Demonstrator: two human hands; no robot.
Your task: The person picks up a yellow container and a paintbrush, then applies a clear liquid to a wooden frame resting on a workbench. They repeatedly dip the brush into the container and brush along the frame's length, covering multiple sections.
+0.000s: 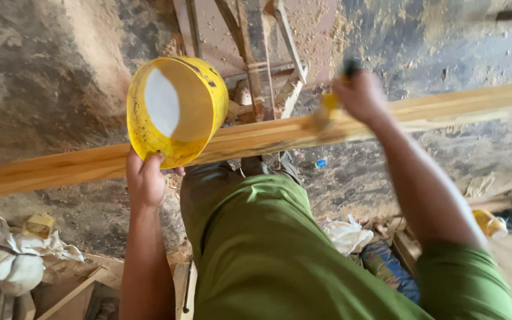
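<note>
My left hand (145, 179) grips the lower rim of a yellow plastic tub (176, 109), tilted so its opening faces me; white liquid shows inside. A long wooden plank (445, 109) runs across the view from lower left to upper right, just behind the tub. My right hand (360, 95) is closed around a brush (330, 109) with a dark handle and pale bristles, blurred, with the bristles touching the plank's top face. My green trousers fill the lower middle.
A wooden frame (268, 53) covered in sawdust stands beyond the plank. White crumpled bags (13, 261) and a small yellow block (38, 225) lie at lower left. Another white bag (346, 233) and a yellow container (490, 224) are at lower right.
</note>
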